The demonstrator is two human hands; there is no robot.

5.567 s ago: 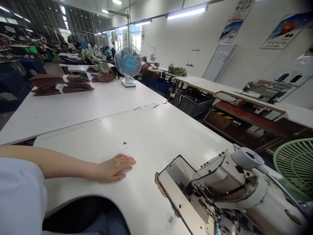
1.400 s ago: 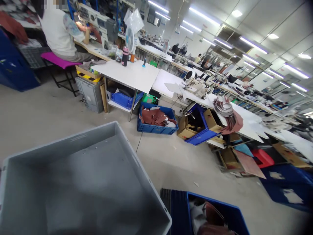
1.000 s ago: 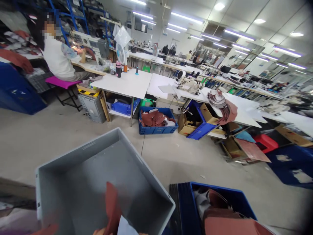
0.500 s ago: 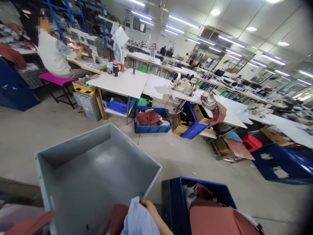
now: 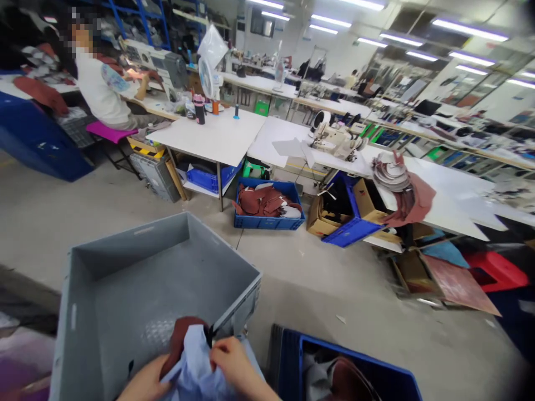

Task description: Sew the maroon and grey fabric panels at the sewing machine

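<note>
My right hand [image 5: 234,359] is closed, with its fingers pinched on a crumpled light blue cloth [image 5: 194,351], beside a small black strip [image 5: 209,334]. My left hand [image 5: 146,380] is low at the other side of the cloth, its fingers closed against a reddish-brown fabric piece [image 5: 182,333]; the fingertips are partly hidden. Both hands are over the near edge of a large grey plastic crate [image 5: 72,317], whose visible floor is bare except for a small dark bit.
At lower right, a dark blue crate [image 5: 359,352] holds grey and reddish-brown pieces. Another blue crate [image 5: 267,224] of brown pieces stands on the floor ahead. White worktables [image 5: 217,133] with a sewing machine [image 5: 336,140] run across. A person [image 5: 100,89] sits sewing at left.
My left hand has come into view beside the light blue cloth. My right hand has moved left and down with the cloth. The blue crate at right shows less of its brown pieces.
</note>
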